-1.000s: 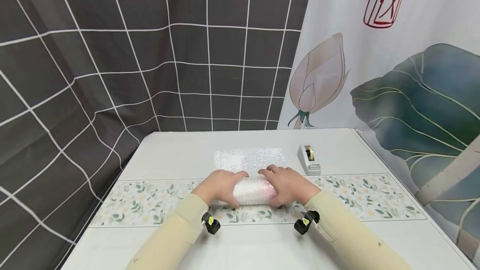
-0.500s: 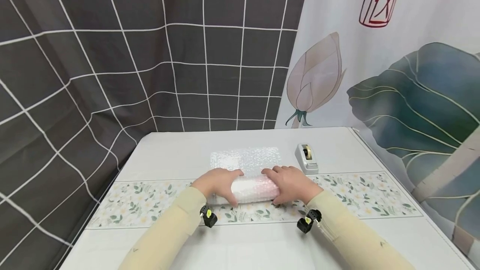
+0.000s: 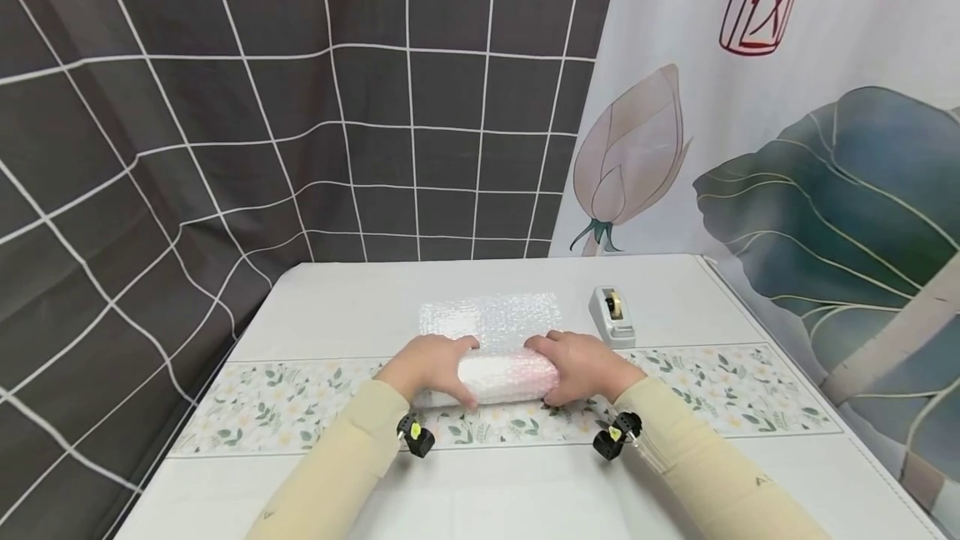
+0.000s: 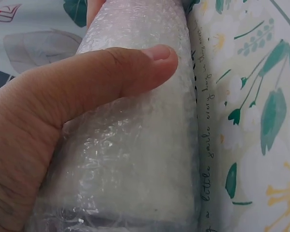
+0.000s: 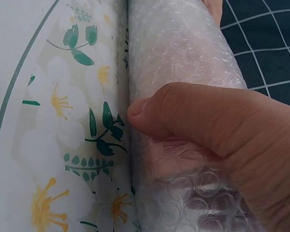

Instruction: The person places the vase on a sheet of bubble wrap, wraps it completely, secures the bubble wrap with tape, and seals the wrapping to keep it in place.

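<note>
A bubble-wrapped cylindrical bundle (image 3: 501,377) lies crosswise on the table, whitish to the left and pinkish to the right. What it contains is blurred by the wrap. My left hand (image 3: 431,367) grips its left part, the thumb (image 4: 130,72) lying across the near side in the left wrist view. Around the right part my right hand (image 3: 583,367) holds on, with its thumb (image 5: 183,108) pressed along the wrap. Most of the other fingers are hidden behind the bundle in the wrist views. Beyond it, a flat stretch of bubble wrap (image 3: 491,317) lies on the table.
A grey tape dispenser (image 3: 613,317) with a yellowish roll stands behind my right hand. The white tablecloth (image 3: 337,307) has a floral band (image 3: 720,394) running under the bundle. A dark grid curtain (image 3: 442,157) and a white floral curtain (image 3: 652,182) hang close behind the table.
My hands have moved slightly apart along the bundle, and more of its pinkish part shows between them. Both still hold it. The head view has shifted slightly.
</note>
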Demonstrator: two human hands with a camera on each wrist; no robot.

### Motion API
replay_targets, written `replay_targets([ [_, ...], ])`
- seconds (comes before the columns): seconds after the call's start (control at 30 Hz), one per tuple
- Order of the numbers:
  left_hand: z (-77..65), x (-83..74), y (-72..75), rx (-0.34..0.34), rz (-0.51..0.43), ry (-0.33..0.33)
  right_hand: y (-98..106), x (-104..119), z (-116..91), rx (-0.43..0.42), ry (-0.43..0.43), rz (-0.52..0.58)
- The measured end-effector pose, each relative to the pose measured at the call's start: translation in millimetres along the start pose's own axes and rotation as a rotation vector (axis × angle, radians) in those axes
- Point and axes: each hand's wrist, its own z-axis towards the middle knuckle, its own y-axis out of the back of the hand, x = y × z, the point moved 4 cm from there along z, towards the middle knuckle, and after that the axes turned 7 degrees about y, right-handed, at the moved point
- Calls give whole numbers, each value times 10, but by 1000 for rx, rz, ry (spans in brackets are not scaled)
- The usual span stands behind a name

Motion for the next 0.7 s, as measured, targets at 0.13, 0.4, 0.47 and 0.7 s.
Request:
replay_targets([
  [0.13, -28, 7, 16, -29, 36, -9, -7, 8, 13, 7, 6, -9],
  [0.4, -191, -76, 67, -201, 180, -76, 33, -35, 65, 83, 0, 69],
  [0.47, -226, -116, 55, -238, 202, -91, 43, -48, 88, 108, 1, 107],
  [0.7, -251, -254, -31, -277, 300, -72, 29, -95, 177, 212, -31, 229],
])
